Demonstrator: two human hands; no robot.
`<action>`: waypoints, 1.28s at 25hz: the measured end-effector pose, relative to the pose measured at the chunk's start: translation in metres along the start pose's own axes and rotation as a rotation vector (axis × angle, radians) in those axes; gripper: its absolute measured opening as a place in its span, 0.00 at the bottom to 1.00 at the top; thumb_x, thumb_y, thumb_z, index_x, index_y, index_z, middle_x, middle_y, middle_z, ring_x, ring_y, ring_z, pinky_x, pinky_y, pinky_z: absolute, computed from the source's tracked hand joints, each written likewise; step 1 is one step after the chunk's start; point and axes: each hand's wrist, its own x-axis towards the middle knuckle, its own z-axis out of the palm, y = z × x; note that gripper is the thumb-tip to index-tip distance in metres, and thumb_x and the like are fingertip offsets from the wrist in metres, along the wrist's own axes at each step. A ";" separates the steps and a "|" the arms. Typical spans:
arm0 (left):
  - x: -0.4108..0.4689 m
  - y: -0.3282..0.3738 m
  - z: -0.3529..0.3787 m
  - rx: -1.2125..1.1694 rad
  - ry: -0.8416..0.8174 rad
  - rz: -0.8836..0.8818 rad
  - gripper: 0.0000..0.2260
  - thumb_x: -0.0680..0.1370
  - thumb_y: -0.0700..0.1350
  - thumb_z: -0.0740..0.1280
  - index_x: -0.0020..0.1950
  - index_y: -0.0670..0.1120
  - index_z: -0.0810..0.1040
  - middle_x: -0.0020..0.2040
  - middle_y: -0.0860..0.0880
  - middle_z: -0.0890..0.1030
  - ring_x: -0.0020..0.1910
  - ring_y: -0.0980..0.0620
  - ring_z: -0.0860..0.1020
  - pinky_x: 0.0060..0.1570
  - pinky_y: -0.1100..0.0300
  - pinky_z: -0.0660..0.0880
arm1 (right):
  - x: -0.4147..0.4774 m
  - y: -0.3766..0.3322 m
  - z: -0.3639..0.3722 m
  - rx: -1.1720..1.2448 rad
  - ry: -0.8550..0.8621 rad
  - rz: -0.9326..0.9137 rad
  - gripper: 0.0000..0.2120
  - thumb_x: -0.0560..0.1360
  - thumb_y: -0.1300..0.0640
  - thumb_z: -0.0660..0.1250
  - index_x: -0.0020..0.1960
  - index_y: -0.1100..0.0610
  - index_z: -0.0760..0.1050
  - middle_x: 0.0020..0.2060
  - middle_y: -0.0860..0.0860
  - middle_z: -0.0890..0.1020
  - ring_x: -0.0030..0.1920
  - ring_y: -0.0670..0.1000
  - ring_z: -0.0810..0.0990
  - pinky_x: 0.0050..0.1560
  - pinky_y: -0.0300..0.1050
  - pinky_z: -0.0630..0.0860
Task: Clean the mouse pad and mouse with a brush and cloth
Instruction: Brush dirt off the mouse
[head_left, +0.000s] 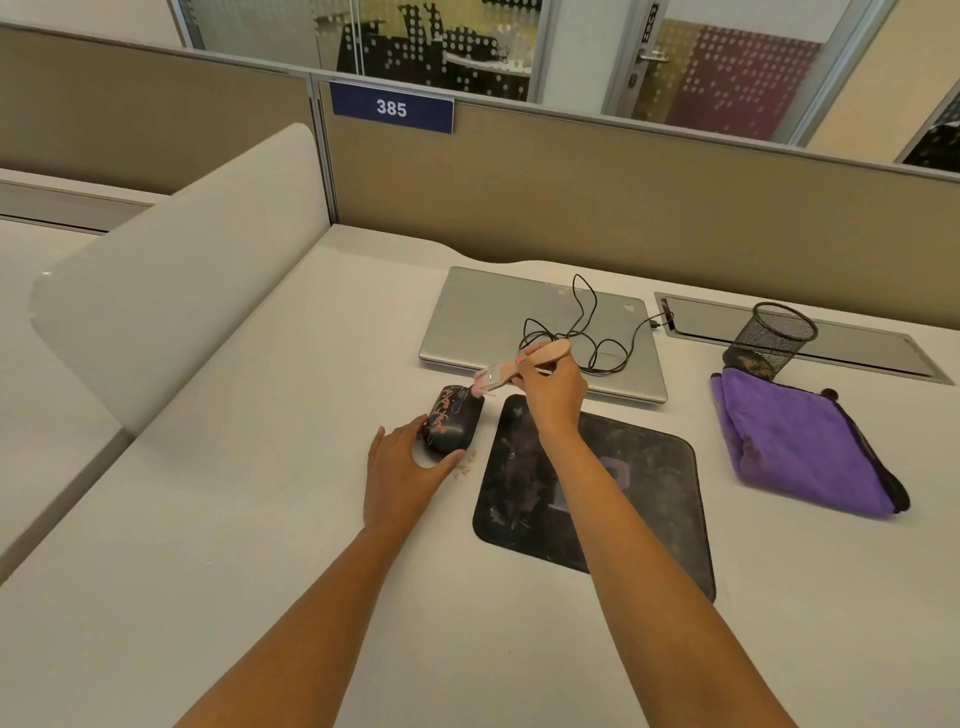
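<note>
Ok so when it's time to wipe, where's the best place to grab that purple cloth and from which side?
Probably the near corner of the purple cloth, taken from above with the right hand once it is free of the brush. The cloth lies folded and flat on the desk, right of the mouse pad, with nothing on it. Its far edge sits close to the mesh pen cup, so coming from there is tighter.

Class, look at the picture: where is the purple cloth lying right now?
In the head view, the purple cloth lies folded on the desk at the right, beside the mouse pad and just in front of the mesh pen cup.
</note>
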 end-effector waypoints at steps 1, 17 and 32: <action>0.000 0.000 0.000 0.000 -0.003 -0.001 0.31 0.69 0.63 0.67 0.67 0.49 0.71 0.64 0.48 0.76 0.65 0.48 0.71 0.73 0.52 0.52 | 0.001 -0.001 0.001 0.057 -0.033 0.051 0.05 0.74 0.62 0.68 0.48 0.55 0.74 0.43 0.47 0.77 0.39 0.44 0.77 0.31 0.27 0.75; -0.001 0.000 0.000 -0.017 0.013 -0.051 0.30 0.70 0.61 0.69 0.68 0.49 0.70 0.66 0.49 0.75 0.69 0.47 0.66 0.72 0.53 0.52 | 0.034 -0.003 0.018 0.062 0.036 0.257 0.08 0.74 0.63 0.68 0.53 0.59 0.76 0.49 0.55 0.81 0.49 0.55 0.82 0.49 0.49 0.81; 0.005 -0.002 0.006 0.019 0.006 -0.082 0.31 0.68 0.65 0.68 0.66 0.52 0.70 0.66 0.50 0.74 0.69 0.47 0.66 0.72 0.50 0.54 | 0.043 -0.001 0.019 0.006 -0.086 0.276 0.07 0.74 0.61 0.68 0.52 0.57 0.75 0.42 0.50 0.80 0.45 0.53 0.82 0.49 0.51 0.81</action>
